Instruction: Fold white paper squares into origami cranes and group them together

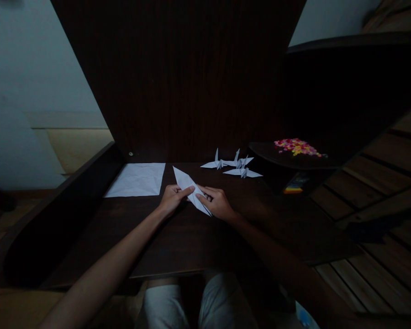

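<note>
A long, diamond-shaped piece of folded white paper [187,181] is held slantwise above the dark desk, one point toward the back and the other toward me. My left hand [173,197] grips its left edge, the thumb lying across the top face. From the right, my right hand [217,201] pinches the lower half with its thumb on top. The fingers beneath the paper are partly hidden. Beyond my hands stand several finished paper cranes [242,172] in a small group.
White paper sheets [137,179] lie at the desk's [178,249] back left. On a raised corner shelf [267,151] at right sits a pile of small pink, red and yellow pieces [299,147]. A raised side panel [55,214] borders the left, and a tall dark panel [192,82] the back.
</note>
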{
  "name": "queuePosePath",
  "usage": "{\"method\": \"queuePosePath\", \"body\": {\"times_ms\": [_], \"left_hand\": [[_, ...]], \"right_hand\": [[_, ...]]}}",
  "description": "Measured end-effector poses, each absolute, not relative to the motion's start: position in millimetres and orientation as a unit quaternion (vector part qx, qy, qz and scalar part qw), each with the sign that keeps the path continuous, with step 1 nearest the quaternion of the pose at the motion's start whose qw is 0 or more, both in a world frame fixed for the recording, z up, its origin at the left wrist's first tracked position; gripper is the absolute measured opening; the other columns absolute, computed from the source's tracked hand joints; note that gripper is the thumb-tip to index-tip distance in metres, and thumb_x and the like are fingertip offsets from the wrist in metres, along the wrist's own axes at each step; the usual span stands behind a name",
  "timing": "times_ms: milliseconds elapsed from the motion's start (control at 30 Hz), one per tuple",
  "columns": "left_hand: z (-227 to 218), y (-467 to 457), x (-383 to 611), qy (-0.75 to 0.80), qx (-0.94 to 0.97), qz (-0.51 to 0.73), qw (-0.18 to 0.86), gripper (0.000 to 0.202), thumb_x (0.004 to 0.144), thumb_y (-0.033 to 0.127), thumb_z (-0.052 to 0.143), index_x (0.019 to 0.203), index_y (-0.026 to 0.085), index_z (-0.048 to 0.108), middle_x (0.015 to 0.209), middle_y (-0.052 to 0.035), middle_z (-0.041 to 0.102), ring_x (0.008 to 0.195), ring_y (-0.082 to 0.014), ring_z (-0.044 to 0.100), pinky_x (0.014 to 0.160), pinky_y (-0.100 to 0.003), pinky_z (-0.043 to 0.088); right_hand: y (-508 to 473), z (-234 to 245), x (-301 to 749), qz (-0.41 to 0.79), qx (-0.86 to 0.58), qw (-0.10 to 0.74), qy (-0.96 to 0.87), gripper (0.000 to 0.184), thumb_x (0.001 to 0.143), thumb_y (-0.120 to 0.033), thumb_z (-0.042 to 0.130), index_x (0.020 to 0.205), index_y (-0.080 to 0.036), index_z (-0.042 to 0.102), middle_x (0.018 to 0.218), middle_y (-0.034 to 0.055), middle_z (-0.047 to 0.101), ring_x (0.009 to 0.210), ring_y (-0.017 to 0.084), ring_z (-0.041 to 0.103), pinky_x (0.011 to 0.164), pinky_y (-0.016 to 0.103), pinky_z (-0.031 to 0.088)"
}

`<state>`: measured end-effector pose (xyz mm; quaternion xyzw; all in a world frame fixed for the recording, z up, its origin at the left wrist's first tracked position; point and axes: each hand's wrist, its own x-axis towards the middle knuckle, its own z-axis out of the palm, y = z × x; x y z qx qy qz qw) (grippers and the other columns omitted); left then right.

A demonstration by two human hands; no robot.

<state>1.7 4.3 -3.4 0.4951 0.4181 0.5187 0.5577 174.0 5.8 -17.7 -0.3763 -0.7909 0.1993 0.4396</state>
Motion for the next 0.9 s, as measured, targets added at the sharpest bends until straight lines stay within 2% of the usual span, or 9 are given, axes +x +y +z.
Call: {"method": "queuePosePath", "body": {"times_ms": [400,500,667,900], "left_hand": [[-12.1,10.0,-0.6,0.431,0.502,0.525,0.535,0.028,0.061,0.037,0.079,0.067,0.011,0.071,0.065,-0.0049,0.069,0.06,-0.0156,0.061,0.061,-0.027,0.046],[-11.3,9.4,-0.8,0.437,0.502,0.529,0.527,0.028,0.06,0.038,0.079,0.064,0.011,0.07,0.063,-0.0045,0.069,0.059,-0.0154,0.061,0.059,-0.026,0.046],[-7.4,6.0,1.2,0.44,0.51,0.514,0.531,0.028,0.061,0.039,0.078,0.066,0.012,0.072,0.066,-0.0051,0.07,0.059,-0.0158,0.061,0.058,-0.026,0.045],[-5.8,5.7,6.3,0.443,0.499,0.513,0.54,0.031,0.064,0.043,0.075,0.06,0.013,0.07,0.061,-0.0039,0.068,0.054,-0.0143,0.058,0.052,-0.025,0.044]], "right_hand": [[5.1,-20.4,173.7,0.238,-0.364,0.45,-0.78,0.039,0.085,-0.037,0.054,0.115,-0.014,0.066,0.084,0.0054,0.069,0.064,0.014,0.054,0.061,0.026,0.044],[4.3,-20.6,172.3,0.248,-0.367,0.451,-0.775,0.039,0.084,-0.037,0.055,0.114,-0.014,0.066,0.08,0.0049,0.068,0.062,0.013,0.053,0.06,0.026,0.044],[3.8,-18.6,170.8,0.263,-0.388,0.471,-0.747,0.034,0.078,-0.038,0.063,0.102,-0.015,0.072,0.065,0.0025,0.06,0.053,0.01,0.045,0.049,0.023,0.038],[5.0,-17.5,171.2,0.233,-0.397,0.477,-0.749,0.034,0.079,-0.038,0.062,0.101,-0.015,0.072,0.063,0.0018,0.059,0.053,0.011,0.045,0.051,0.024,0.04]]}}
